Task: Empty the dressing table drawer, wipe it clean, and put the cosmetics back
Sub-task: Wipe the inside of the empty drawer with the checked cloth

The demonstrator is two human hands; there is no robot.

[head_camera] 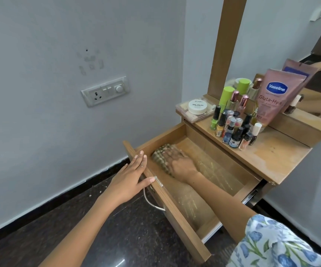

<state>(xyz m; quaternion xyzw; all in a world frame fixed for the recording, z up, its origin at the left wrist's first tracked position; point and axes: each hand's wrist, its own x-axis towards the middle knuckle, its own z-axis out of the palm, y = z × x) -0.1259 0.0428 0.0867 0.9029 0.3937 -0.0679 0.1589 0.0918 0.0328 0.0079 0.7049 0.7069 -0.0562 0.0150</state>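
Both hands are busy: right hand (182,164) is pressing a checked cloth (160,154) inside the emptied drawer (175,212), flat-fingered left hand (130,177) is steadying its front; cosmetics (232,122) are waiting on the counter (267,157).

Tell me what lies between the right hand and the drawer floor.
A checked cloth, pressed under the right hand onto the drawer floor, head view.
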